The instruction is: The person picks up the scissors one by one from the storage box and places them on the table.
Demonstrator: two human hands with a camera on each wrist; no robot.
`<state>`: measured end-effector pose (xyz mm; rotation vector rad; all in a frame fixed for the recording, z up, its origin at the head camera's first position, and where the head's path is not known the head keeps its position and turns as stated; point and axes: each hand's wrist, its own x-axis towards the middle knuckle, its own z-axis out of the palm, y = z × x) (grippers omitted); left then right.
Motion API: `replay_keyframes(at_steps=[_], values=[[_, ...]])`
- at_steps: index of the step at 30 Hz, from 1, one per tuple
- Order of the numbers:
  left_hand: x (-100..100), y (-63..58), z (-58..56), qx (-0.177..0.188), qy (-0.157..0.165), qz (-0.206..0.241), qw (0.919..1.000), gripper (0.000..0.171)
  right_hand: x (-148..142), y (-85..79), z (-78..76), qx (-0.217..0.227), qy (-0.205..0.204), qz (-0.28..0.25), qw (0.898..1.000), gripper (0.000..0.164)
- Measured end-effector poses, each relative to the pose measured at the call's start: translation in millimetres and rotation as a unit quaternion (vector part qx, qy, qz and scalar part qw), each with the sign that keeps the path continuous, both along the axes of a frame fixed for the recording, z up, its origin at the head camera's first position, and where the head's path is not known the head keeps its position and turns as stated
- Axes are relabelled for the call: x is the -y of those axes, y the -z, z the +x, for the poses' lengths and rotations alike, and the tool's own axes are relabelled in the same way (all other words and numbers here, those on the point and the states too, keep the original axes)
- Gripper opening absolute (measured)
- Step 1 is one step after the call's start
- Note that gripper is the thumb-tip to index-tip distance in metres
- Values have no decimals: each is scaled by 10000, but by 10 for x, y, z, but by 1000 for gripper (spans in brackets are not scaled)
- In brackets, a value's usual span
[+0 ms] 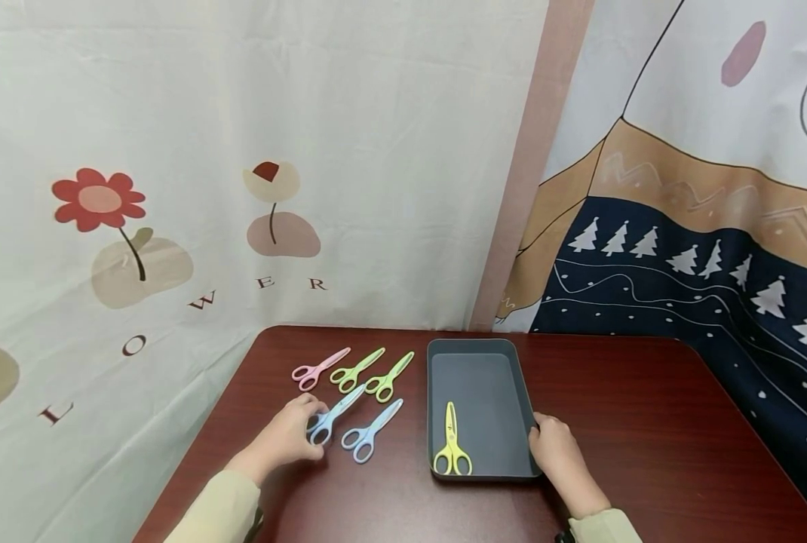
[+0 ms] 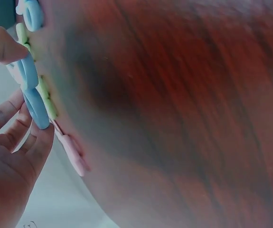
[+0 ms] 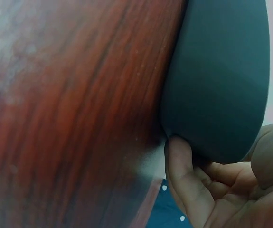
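My left hand (image 1: 293,431) pinches a pair of blue scissors (image 1: 339,409) by the handle loops, thumb on one side and fingertips on the other. In the left wrist view the light-blue loops (image 2: 30,71) show between thumb and fingers. Its blades point away to the upper right. A second pair of blue scissors (image 1: 371,432) lies just to the right on the table. My right hand (image 1: 556,450) grips the right side of a dark grey tray (image 1: 488,377), with fingertips at its bottom edge in the right wrist view. Yellow scissors (image 1: 452,441) lie inside, near the front left corner.
Behind the left hand lie pink scissors (image 1: 318,369) and two pairs of green scissors (image 1: 357,369), blades pointing away. All rest on a dark red wooden table (image 1: 648,422). Printed cloths (image 1: 376,151) hang along the table's back edge.
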<state>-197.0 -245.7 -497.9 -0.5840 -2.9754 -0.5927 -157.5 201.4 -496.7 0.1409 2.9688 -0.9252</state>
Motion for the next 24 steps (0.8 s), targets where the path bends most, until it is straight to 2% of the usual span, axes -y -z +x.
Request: replay_keyframes(at_steps=[8,14,24], values=[[67,10,38,65,14,-46,10000,51,-3,-6,8,32,-26,-43,10000,39],[119,21,57,266,-140,-150,9994,52,12,11,11,154,-27,-250,9996,41],[133,85,15,401,-162,-130,9990,52,5,-15,10,91,-16,-90,9999,40]])
